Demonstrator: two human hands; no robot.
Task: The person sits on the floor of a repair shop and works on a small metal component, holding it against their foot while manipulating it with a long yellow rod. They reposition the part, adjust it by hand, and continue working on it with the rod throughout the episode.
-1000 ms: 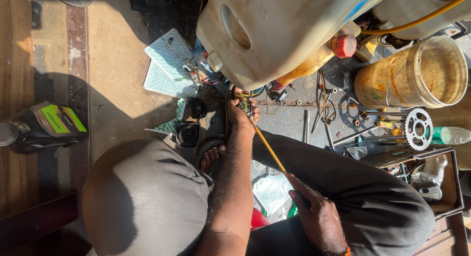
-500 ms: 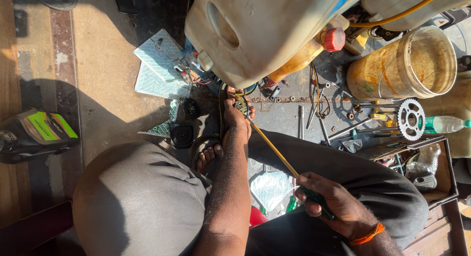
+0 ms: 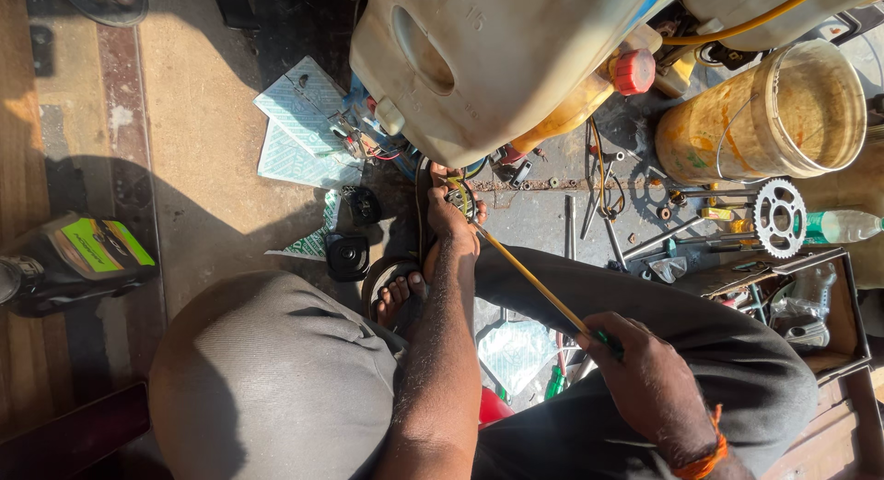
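We note a worn concrete floor (image 3: 212, 176), half in shadow. Lying directly on it: two pale patterned tiles (image 3: 299, 121), a dark bottle with a green label (image 3: 78, 259), a yellowed plastic bucket (image 3: 764, 112), a toothed sprocket (image 3: 779, 218), scattered metal rods (image 3: 645, 236) and a tool tray (image 3: 829, 305).

Cream tank (image 3: 497, 66), red cap (image 3: 633, 71), yellow wire (image 3: 534, 282), grey trousers (image 3: 276, 379)

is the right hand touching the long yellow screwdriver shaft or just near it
Touching. The head view shows the right hand closed around the near end of the yellow screwdriver, with no gap; its far tip runs up to the left hand.
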